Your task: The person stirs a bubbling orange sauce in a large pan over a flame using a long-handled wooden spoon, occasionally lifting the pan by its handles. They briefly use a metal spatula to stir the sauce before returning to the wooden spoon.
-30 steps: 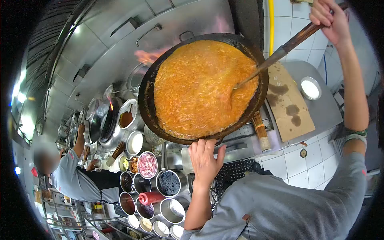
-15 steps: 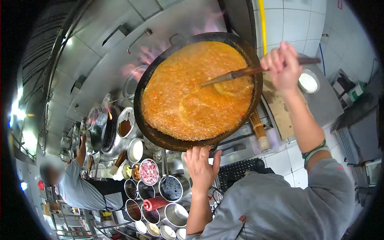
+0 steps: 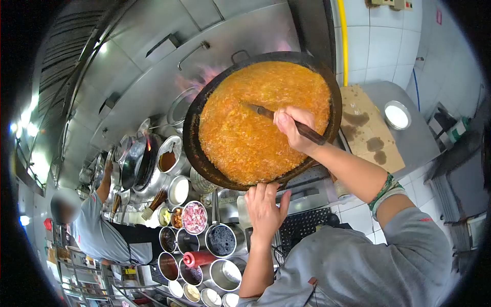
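Observation:
A large black wok (image 3: pixel 337 110) is filled with bubbling orange liquid (image 3: pixel 266 123). My right hand (image 3: pixel 296 128) is wrapped round the dark wooden handle of a long stirring tool (image 3: pixel 311 134), above the right half of the wok. The tool's far end dips into the liquid near the middle. At the wok's near rim is my left hand (image 3: pixel 266 209), its fingertips at the edge and its thumb spread apart. Whether those fingers grip the rim or only rest on it is unclear.
Flames (image 3: pixel 202 77) rise behind the wok. Steel pots, a bowl of pink-white pieces (image 3: pixel 194 217) and a red bottle (image 3: pixel 198 258) stand at lower left. Stained cardboard (image 3: pixel 371 133) and a white-filled bowl (image 3: pixel 397 115) lie right. A co-worker (image 3: pixel 105 225) stands far left.
My right hand has moved left and down over the wok, with the stirring tool in it. My left hand stays at the near rim. The view has shifted slightly.

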`<state>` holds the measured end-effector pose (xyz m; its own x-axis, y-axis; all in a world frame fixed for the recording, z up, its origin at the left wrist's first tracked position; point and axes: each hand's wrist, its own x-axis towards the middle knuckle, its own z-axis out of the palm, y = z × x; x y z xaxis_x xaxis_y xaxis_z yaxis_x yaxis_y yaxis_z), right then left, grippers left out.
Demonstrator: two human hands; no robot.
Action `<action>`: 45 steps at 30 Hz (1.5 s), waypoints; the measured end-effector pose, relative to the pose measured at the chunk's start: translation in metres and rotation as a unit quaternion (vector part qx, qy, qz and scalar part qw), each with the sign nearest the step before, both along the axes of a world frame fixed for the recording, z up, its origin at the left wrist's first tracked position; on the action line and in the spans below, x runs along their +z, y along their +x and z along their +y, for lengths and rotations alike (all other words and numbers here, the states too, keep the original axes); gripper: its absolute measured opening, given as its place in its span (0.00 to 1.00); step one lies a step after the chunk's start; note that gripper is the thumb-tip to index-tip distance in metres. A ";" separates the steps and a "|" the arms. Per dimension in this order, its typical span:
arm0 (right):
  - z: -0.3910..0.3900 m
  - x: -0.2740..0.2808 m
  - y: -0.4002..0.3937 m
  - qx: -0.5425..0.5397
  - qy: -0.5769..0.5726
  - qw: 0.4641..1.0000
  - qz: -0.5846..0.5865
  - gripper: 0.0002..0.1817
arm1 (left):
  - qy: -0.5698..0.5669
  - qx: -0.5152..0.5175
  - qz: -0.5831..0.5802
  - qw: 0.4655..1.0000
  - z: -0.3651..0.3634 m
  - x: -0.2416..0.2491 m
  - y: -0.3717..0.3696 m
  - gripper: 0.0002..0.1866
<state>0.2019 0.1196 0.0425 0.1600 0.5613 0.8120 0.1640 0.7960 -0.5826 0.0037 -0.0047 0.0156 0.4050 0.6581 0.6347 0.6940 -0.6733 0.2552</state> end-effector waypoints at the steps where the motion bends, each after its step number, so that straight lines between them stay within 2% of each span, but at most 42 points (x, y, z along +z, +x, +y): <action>1: 0.006 -0.001 0.003 0.014 0.003 1.000 0.001 0.18 | 0.000 0.001 -0.001 1.000 -0.001 -0.001 0.000 0.20; 3: 0.014 0.000 0.015 0.042 0.012 0.999 0.001 0.18 | 0.001 0.004 -0.004 1.000 -0.002 0.000 0.000 0.20; 4: 0.012 0.004 0.023 0.054 -0.025 0.998 0.018 0.18 | -0.001 0.004 -0.004 1.000 -0.004 0.000 -0.001 0.20; 7: 0.008 0.021 0.049 0.019 -0.019 0.999 0.039 0.20 | -0.003 0.009 -0.015 1.000 -0.006 0.000 -0.001 0.20; 9: 0.002 0.037 0.062 0.032 -0.020 0.997 0.063 0.21 | 0.001 0.013 -0.027 1.000 -0.006 -0.006 -0.002 0.18; 11: -0.003 0.049 0.075 0.082 -0.016 0.992 0.089 0.22 | 0.001 0.017 -0.033 0.999 -0.007 -0.005 -0.002 0.18; 12: -0.009 0.059 0.079 0.056 -0.018 0.996 0.073 0.22 | -0.002 0.020 -0.032 0.999 -0.009 -0.005 -0.003 0.18; 19: -0.041 0.113 0.126 0.113 -0.069 0.988 0.076 0.24 | 0.001 0.018 -0.043 0.999 -0.008 -0.006 -0.003 0.19; 27: -0.073 0.187 0.174 0.127 -0.116 0.982 0.079 0.17 | 0.004 0.023 -0.042 0.999 -0.008 -0.005 -0.001 0.16; 31: -0.082 0.230 0.193 0.133 -0.141 0.980 0.039 0.20 | 0.008 0.020 -0.045 0.999 -0.007 -0.002 0.001 0.17; 36: -0.083 0.268 0.221 0.120 -0.164 0.976 0.076 0.21 | 0.005 0.029 -0.029 0.999 -0.007 0.000 0.002 0.16; 39: -0.084 0.274 0.241 0.113 -0.161 0.974 0.116 0.21 | 0.004 0.035 -0.031 0.999 -0.006 0.000 0.004 0.16; 40: -0.080 0.272 0.257 0.146 -0.166 0.971 0.090 0.21 | 0.003 0.036 -0.033 0.999 -0.006 0.000 0.005 0.16; 43: -0.077 0.249 0.267 0.116 -0.146 0.966 0.177 0.21 | -0.007 0.042 -0.029 0.999 -0.006 0.002 0.006 0.16; 45: -0.061 0.223 0.285 0.138 -0.135 0.959 0.209 0.22 | -0.004 0.039 -0.030 0.999 -0.004 0.003 0.007 0.17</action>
<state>0.4866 0.0586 0.2659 0.2557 0.8099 0.5280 -0.3234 0.5863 -0.7427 0.0107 -0.0091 0.0182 0.3131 0.6915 0.6510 0.7282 -0.6149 0.3029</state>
